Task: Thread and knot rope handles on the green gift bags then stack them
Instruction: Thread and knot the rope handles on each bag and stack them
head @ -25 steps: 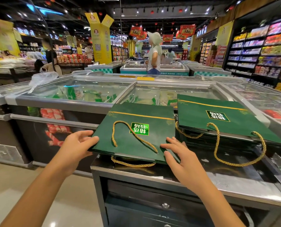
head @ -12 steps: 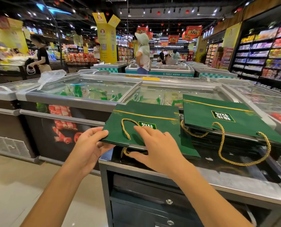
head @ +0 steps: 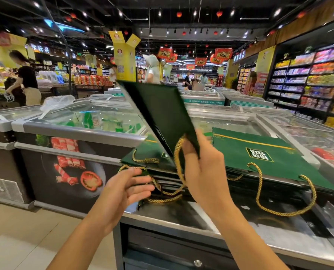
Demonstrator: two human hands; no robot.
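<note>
My right hand (head: 203, 172) pinches the near edge of a flat green gift bag (head: 158, 114) and holds it tilted up on end, its gold rope handle (head: 178, 158) hanging below. Under it lies a left stack of green bags (head: 146, 152) with gold rope loops (head: 162, 191) spilling over the front. My left hand (head: 127, 184) hovers with relaxed fingers by that stack's near-left corner, holding nothing. A right stack of green bags (head: 263, 152) with a long gold handle (head: 283, 191) lies beside it. Both stacks rest on a steel counter (head: 181, 219).
Glass-topped freezer chests (head: 84, 121) run behind and to the left of the counter. Drawers sit below the counter front. Shoppers stand in the aisles beyond, and stocked shelves (head: 308, 84) line the right wall. Tiled floor lies at lower left.
My right hand has taken hold of the top bag of the left stack and swung it up on end. My left hand has come off the bag's left edge and opened.
</note>
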